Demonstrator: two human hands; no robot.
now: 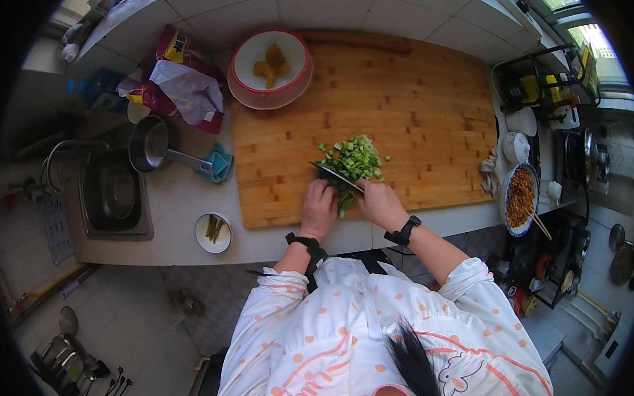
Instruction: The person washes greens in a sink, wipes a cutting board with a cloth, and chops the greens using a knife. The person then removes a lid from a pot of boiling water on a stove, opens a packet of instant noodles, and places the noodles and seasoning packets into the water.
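Observation:
On a large wooden cutting board (430, 113), my right hand (381, 201) grips a kitchen knife (340, 177), its blade angled up to the left. My left hand (319, 207) presses on a bunch of leafy greens (345, 201) just on the near side of the blade. The fingers of that hand are close to the knife. A heap of chopped green pieces (359, 158) lies beyond the blade, with a few bits scattered around it. How much of the greens is under my left hand is hidden.
A red-rimmed bowl (244, 55) with orange-brown pieces stands at the board's far left. Left are a saucepan (149, 144), blue cloth (220, 164), small bowl (205, 245) and sink (112, 196). A bowl of minced food (519, 197) with chopsticks (542, 227) sits right, beside a rag (490, 172).

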